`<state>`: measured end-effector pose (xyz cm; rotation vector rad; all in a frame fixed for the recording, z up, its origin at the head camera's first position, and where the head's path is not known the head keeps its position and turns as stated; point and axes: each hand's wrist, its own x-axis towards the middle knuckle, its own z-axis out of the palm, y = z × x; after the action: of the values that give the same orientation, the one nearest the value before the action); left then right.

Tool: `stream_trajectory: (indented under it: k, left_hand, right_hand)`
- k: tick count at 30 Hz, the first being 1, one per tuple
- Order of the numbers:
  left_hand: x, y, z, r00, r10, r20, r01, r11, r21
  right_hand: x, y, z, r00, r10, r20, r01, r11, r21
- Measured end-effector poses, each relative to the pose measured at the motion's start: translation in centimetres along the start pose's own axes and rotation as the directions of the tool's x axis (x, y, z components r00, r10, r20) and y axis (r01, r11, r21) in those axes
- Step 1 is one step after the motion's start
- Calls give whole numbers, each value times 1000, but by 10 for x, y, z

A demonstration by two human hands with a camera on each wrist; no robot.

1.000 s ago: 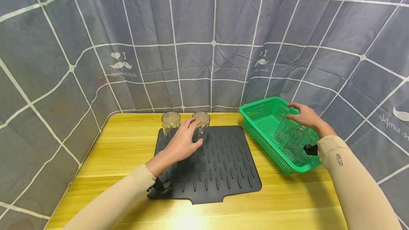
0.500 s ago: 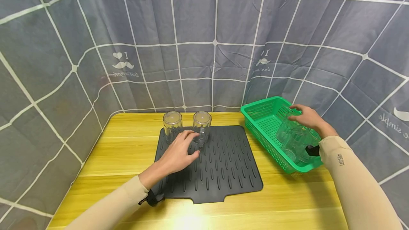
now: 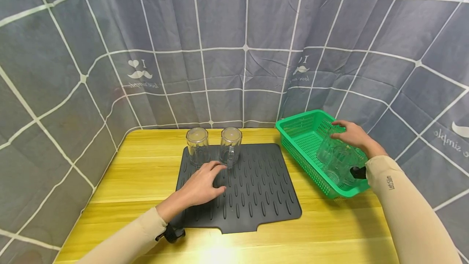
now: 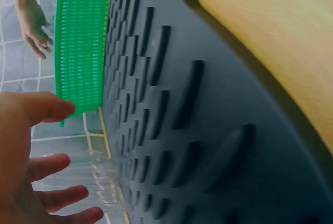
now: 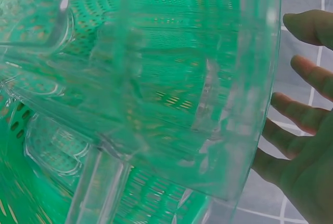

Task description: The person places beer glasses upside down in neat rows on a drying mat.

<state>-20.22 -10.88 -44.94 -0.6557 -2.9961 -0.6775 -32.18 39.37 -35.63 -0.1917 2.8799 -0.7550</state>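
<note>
Two clear glass mugs stand upside down side by side at the back of a black ridged drying mat (image 3: 253,190). The left mug (image 3: 198,146) is plain to see; the right mug (image 3: 231,141) has its handle facing front. My left hand (image 3: 200,184) hovers over the mat just in front of them, fingers relaxed and holding nothing. At the right, my right hand (image 3: 352,134) is over a green plastic basket (image 3: 302,167) with several glass mugs (image 3: 340,162) inside. In the right wrist view, its spread fingers (image 5: 299,112) lie right at the rim of a large glass mug (image 5: 171,94).
Mat and basket sit on a yellow wood-grain table (image 3: 124,174). A grey curtain (image 3: 220,72) with white grid lines hangs behind and along both sides. The basket's left wall stands close to the mat's right edge.
My left hand has drawn back from the right mug, toward the front left, leaving that mug standing on the mat. My right hand has stayed almost still over the basket.
</note>
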Motion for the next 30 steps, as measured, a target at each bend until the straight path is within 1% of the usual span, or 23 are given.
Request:
stream_trajectory:
  k: [4,8,17,23,30]
  left_hand:
    - [-1,-6,6,999,-20,41,19,999,25]
    - [-2,-9,10,998,-27,54,26,999,24]
    - [-4,-11,13,999,-28,40,28,1000,-3]
    - [-5,-12,16,999,-27,34,28,999,-20]
    - [-4,-12,13,1000,-23,-2,23,999,-40]
  right_hand:
    - [0,-1,1,1000,-3,8,3,1000,-1]
    - [1,0,3,1000,1,21,-1,1000,3]
    - [6,4,5,1000,-12,11,12,1000,-24]
    - [2,2,5,1000,-2,1,2,1000,-29]
    - [0,3,6,1000,-17,-25,17,1000,-24]
